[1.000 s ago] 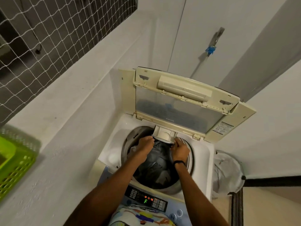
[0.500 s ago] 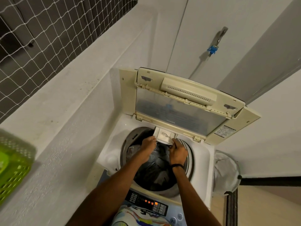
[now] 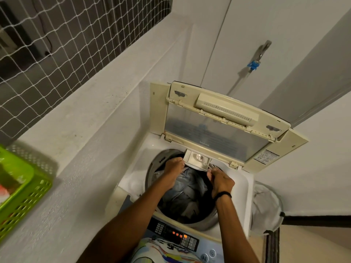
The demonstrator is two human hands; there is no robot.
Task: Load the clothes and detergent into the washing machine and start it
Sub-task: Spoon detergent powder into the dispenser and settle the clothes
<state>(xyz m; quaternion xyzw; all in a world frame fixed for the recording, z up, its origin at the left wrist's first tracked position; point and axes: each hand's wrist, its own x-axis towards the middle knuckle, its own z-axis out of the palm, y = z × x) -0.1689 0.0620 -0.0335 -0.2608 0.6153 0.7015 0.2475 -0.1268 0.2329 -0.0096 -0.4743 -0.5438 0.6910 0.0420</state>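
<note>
A white top-load washing machine (image 3: 241,183) stands with its cream lid (image 3: 218,128) folded up against the wall. Grey and dark clothes (image 3: 187,194) fill the drum. A small detergent drawer (image 3: 197,160) juts out over the back rim of the drum. My left hand (image 3: 173,167) grips the drawer's left end, fingers curled on it. My right hand (image 3: 221,180), with a black wristband, holds the drawer's right corner. The control panel (image 3: 174,234) at the front shows orange lights.
A green plastic basket (image 3: 20,194) sits on the white ledge at left. A netted window runs along the upper left. A tap with a blue fitting (image 3: 253,64) is on the wall behind. A white mesh hamper (image 3: 266,207) stands right of the machine.
The drawer has slid further back toward the lid hinge. My right hand has shifted down and to the right along its corner. The head view has drifted slightly.
</note>
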